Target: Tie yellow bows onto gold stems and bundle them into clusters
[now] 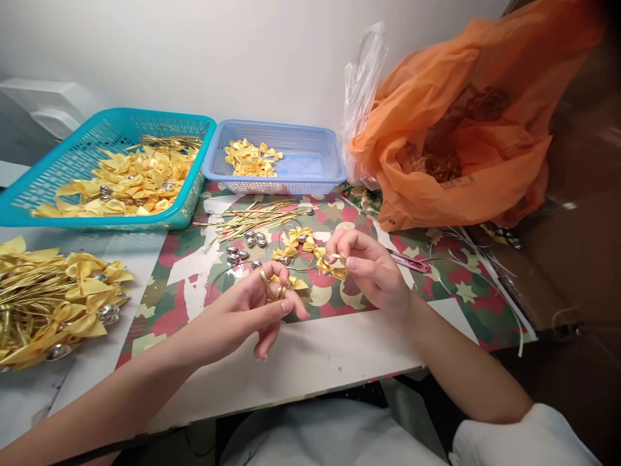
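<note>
Gold cord loops are around the fingers of my left hand, which is bent over the patterned sheet. A silver bell shows at its fingertips. Thumb and forefinger of my right hand pinch a thin gold cord. Just below and left of that pinch is a yellow bow; whether it hangs from the cord I cannot tell. Between and beyond my hands lie more yellow bows, silver bells and a bundle of gold cords.
At the back stand a teal basket of yellow bows and a blue basket with fewer bows. An orange bag stands at the right. Finished-looking bows with gold cords are piled at the left. Pink-handled scissors lie beyond my right hand.
</note>
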Available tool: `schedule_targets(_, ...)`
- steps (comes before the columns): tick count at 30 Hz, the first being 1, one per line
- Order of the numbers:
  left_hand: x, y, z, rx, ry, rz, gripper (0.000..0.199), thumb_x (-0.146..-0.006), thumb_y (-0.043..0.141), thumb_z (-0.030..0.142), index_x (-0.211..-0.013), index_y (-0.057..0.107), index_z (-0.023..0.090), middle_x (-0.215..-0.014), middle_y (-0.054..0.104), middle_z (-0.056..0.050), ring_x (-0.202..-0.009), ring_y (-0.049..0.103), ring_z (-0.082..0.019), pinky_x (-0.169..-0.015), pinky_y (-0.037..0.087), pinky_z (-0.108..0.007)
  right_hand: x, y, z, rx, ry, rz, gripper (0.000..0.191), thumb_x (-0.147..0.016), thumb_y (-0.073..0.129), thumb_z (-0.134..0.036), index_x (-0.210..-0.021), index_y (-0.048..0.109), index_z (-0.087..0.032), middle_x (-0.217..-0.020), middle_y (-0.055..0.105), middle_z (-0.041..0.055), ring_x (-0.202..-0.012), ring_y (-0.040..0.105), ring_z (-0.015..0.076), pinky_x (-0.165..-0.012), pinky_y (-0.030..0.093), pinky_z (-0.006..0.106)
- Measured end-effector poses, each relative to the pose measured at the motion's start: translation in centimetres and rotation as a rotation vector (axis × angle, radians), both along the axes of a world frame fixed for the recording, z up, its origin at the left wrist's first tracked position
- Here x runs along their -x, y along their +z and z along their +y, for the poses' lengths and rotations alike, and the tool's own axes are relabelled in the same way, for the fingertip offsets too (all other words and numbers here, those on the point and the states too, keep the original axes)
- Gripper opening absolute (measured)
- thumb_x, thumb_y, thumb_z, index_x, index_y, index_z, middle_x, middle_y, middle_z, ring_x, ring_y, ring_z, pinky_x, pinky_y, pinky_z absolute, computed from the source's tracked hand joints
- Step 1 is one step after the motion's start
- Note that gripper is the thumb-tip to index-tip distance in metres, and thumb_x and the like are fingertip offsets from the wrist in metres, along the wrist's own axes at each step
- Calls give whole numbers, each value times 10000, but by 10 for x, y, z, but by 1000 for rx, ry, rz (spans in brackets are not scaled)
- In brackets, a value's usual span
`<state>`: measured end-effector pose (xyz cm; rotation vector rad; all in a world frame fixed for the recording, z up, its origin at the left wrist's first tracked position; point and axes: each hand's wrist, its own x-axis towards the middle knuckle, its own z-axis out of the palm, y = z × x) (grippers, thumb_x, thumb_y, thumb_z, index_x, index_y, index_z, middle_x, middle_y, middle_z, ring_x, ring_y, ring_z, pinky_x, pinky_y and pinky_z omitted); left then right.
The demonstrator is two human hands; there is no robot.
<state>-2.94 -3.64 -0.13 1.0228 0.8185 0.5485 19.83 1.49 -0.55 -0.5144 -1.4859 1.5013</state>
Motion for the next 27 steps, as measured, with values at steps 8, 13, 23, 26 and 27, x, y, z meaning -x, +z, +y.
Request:
schedule_targets(8,-9,-8,-10,-46,117,-282,317,-900,659,304,-1159,479,275,-898,648,10,-736,706,-132,-562,597,-197,18,-4,-21,-480,-199,-348,65,-836,678,-206,-797,631,-226,-913,572,16,-884,552,157,-840,429,353)
schedule_targets(13,-14,-7,-7,19,290,-373,202,-885,669,251,-987,496,270,-900,669,60,-547,673,-79,-405,538,-134,17,-6,-18,-576,-443,-398,53,-867,626,-239,-825,655,-228,-910,578,30,-879,576,177,-821,461,373)
schedule_targets(23,-12,5,-3,69,479,-384,272,-774,779,234,-950,573,245,-825,704,57,-389,591,-49,-346,482,-111,15,-34,1,-700,-486,-1001,113,-868,635,-219,-818,732,-244,-1056,648,64,-997,510,246,-857,385,426)
schedule_targets(26,-12,2,-2,77,521,-356,289,-735,812,246,-917,588,234,-803,705,57,-383,579,-47,-346,475,-113,14,-26,2,-561,-547,-765,93,-866,641,-213,-806,711,-226,-920,642,43,-921,545,201,-862,417,390)
schedule_targets(27,-12,1,-1,77,531,-344,294,-724,820,250,-910,593,232,-802,705,56,-385,578,-47,-348,477,-117,12,-24,3,-472,-548,-667,77,-863,645,-222,-809,700,-221,-892,638,35,-897,560,186,-851,432,372)
